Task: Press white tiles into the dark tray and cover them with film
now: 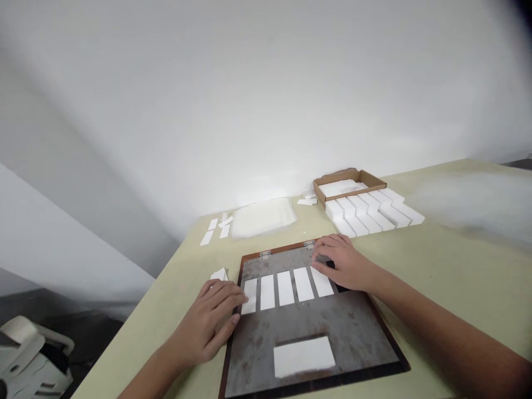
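Observation:
A rusty grey metal plate point(332, 327) with a brown rim and two hinges lies on the pale yellow table. Across its upper half runs a row of several white strips point(286, 288); a larger white rectangle point(304, 356) lies near its front edge. My left hand point(211, 321) rests flat at the plate's left edge, fingers stretched out, fingertips touching the leftmost strip. My right hand point(343, 261) lies palm down over the rightmost strip, fingers slightly curled and apart, holding nothing.
Behind the plate are a cardboard tray point(366, 178) with white sheets, rows of white blocks point(374, 210), a clear plastic bag point(261, 217) and loose white strips point(214, 230). A small white piece point(220, 274) lies by my left hand. The table's left edge drops to the floor.

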Demonstrator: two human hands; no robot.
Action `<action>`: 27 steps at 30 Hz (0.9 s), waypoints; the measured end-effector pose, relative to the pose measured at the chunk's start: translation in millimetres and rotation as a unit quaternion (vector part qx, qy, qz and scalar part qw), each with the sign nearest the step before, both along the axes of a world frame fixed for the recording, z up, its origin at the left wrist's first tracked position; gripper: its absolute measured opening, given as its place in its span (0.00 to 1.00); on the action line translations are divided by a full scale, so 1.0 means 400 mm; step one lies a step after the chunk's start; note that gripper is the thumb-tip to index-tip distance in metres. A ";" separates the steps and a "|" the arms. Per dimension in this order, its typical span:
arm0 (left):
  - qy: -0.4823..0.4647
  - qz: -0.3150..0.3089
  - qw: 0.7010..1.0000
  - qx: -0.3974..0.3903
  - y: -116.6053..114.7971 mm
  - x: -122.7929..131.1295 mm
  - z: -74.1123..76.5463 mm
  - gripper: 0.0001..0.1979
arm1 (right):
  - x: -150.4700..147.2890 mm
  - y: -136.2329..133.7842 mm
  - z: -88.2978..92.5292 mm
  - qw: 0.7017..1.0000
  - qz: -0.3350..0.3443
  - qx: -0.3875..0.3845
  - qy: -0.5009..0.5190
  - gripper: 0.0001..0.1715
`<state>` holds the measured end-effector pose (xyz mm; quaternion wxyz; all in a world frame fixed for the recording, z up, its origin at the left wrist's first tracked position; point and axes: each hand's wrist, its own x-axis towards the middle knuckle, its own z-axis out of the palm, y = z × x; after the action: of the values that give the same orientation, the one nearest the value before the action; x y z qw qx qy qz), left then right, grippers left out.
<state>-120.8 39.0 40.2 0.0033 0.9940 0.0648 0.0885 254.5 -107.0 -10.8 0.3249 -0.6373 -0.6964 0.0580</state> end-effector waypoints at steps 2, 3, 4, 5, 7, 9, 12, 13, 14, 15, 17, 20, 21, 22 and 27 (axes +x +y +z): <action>-0.001 0.015 1.000 0.005 0.004 0.008 -0.006 0.19 | 0.001 0.001 0.000 1.000 -0.001 -0.001 0.001 0.09; 0.002 0.021 1.000 0.007 0.007 0.011 -0.010 0.20 | 0.001 0.001 0.000 1.000 0.000 -0.001 0.001 0.09; 0.003 0.025 1.000 0.009 0.010 0.014 -0.015 0.20 | 0.002 0.001 0.000 1.000 0.000 -0.001 0.001 0.09; 0.001 0.030 0.999 0.010 0.014 0.016 -0.018 0.20 | 0.002 0.002 0.001 1.000 0.000 -0.002 0.002 0.09; -0.009 0.043 0.999 0.013 0.021 0.020 -0.023 0.21 | 0.001 0.002 0.002 1.000 0.001 -0.002 0.004 0.09; -0.014 0.052 0.998 0.013 0.021 0.025 -0.022 0.20 | 0.001 0.002 0.005 1.000 -0.001 -0.002 0.006 0.09; -0.022 0.058 0.998 0.012 -0.007 0.038 -0.011 0.15 | 0.001 0.002 0.006 1.000 -0.004 0.000 0.011 0.09; -0.030 0.058 0.998 0.011 -0.027 0.045 -0.007 0.15 | 0.001 0.002 0.006 1.000 -0.004 0.000 0.013 0.09; -0.036 0.055 0.998 0.008 -0.052 0.054 -0.005 0.16 | 0.002 0.003 0.005 1.000 -0.005 0.001 0.015 0.09; -0.041 0.048 0.998 0.003 -0.082 0.064 -0.005 0.18 | 0.003 0.004 0.003 1.000 -0.006 0.003 0.018 0.09; -0.034 0.015 0.999 -0.015 -0.146 0.088 -0.014 0.23 | 0.006 0.007 -0.001 1.000 -0.013 0.008 0.023 0.10; -0.035 -0.048 0.998 -0.025 -0.219 0.120 -0.043 0.24 | 0.017 0.014 -0.006 0.999 -0.028 0.018 0.034 0.11; -0.041 -0.061 0.997 -0.025 -0.231 0.128 -0.053 0.21 | 0.021 0.016 -0.007 0.998 -0.034 0.022 0.038 0.12; -0.048 -0.070 0.996 -0.023 -0.238 0.133 -0.063 0.19 | 0.026 0.018 -0.008 0.998 -0.039 0.026 0.042 0.13; -0.074 -0.088 0.993 -0.010 -0.240 0.133 -0.086 0.15 | 0.034 0.015 -0.003 0.997 -0.020 0.042 0.056 0.16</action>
<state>-67.8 -57.0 5.9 0.0256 0.9865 -0.0225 0.1600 268.0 -100.8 -11.9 0.3905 -0.6327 -0.6663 0.0577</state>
